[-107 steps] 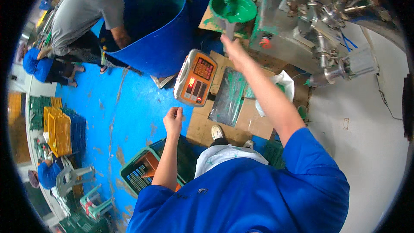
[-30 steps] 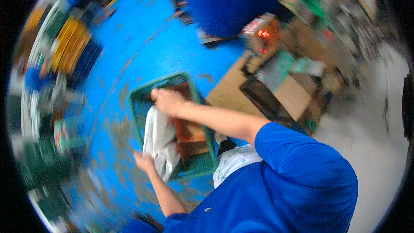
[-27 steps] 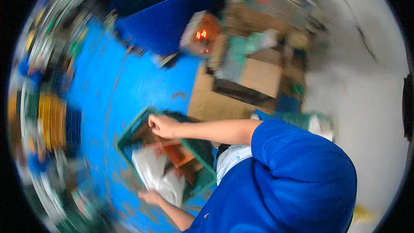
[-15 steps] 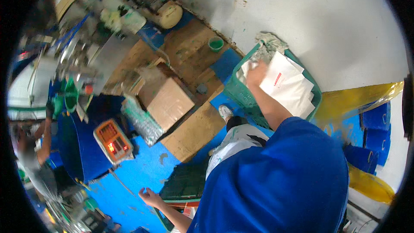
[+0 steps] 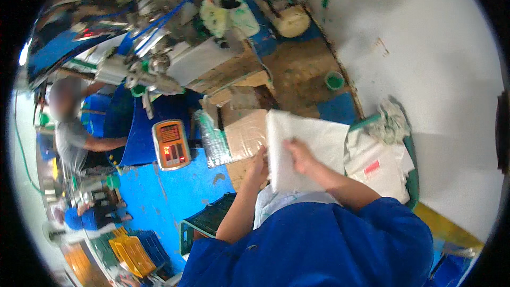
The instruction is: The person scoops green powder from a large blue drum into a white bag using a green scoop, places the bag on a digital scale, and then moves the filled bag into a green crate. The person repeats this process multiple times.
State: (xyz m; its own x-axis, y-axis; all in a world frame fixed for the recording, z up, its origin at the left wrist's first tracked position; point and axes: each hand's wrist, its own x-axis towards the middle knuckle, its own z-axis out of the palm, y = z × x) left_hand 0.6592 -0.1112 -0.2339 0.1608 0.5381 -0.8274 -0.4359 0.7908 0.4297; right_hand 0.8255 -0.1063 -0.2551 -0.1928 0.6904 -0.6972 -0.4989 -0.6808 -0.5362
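A flat white packet (image 5: 313, 127) is held up in front of me, between my two hands. My left hand (image 5: 258, 170) grips its left edge, the fingers partly hidden. Lying over the packet's near face, my right hand (image 5: 302, 158) has bent fingers that press on it; motion blurs them a little. To the right stands a green basket (image 5: 412, 180), close by my right forearm. It holds more white packets (image 5: 382, 165), one with a red mark, and a crumpled pale cloth (image 5: 390, 122) at its far end.
An orange scale (image 5: 171, 144) with a lit display stands left of a cardboard box (image 5: 244, 134). Beyond it are a blue barrel (image 5: 141, 130) and a co-worker (image 5: 71, 138). A dark green crate (image 5: 210, 215) is near my left elbow. A cup of green liquid (image 5: 334, 80) stands by the wall.
My right hand has come out of the basket with a white packet and moved left. My left hand, empty before, has come up to the packet's edge. The view has turned.
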